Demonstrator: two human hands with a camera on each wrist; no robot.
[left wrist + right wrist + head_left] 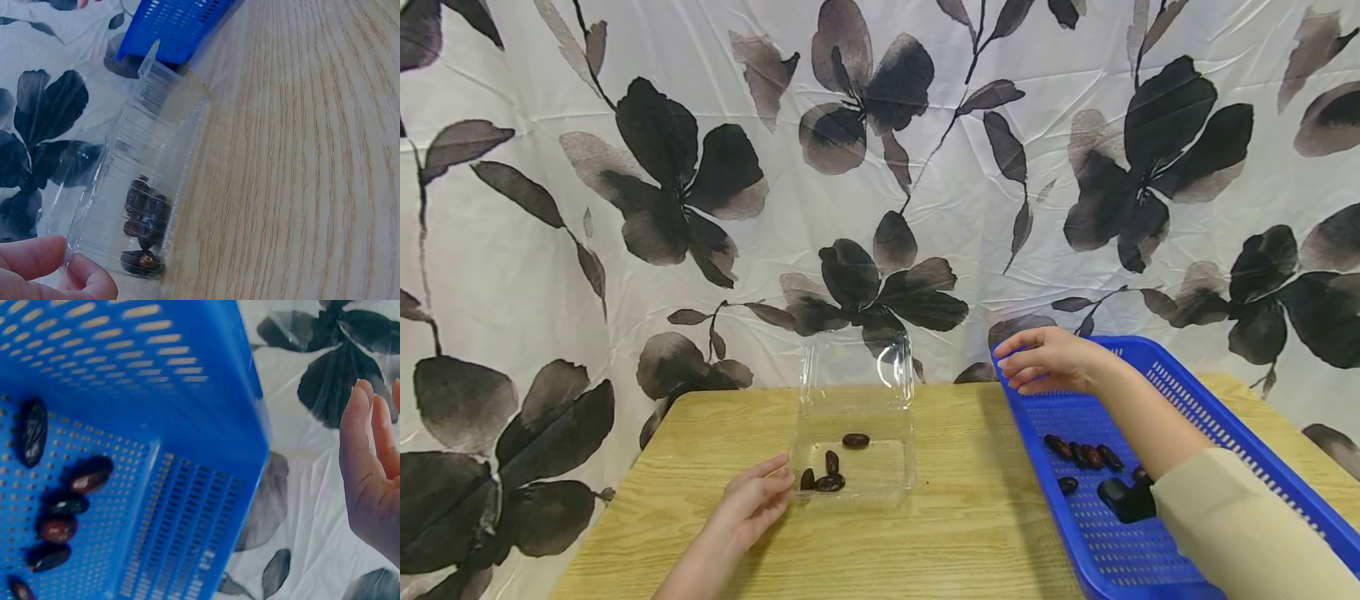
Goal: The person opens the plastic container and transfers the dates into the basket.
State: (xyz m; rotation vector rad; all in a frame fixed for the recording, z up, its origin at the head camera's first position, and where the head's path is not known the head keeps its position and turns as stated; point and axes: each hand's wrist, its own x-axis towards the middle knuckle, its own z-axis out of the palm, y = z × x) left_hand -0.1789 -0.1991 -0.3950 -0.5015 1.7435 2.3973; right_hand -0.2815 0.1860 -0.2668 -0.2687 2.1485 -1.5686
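Observation:
At the left front corner of a clear plastic clamshell container (876, 479), my left hand (756, 500) pinches the rim between thumb and finger, as the left wrist view shows. The container's lid (856, 371) stands raised at the back. Several dark brown dates (142, 264) lie inside, mostly towards the left. Over the far left corner of a blue plastic basket (1033, 433) hovers my right hand (1048, 360), fingers loosely extended, with nothing in its grasp. More dates (57, 529) lie on the basket's perforated floor.
Both containers stand on a wood-grain table (970, 517), the basket at the right. A floral cloth (985, 192) hangs directly behind the table. A black object (1127, 500), apparently at my right wrist, overlaps the basket and hides part of its floor.

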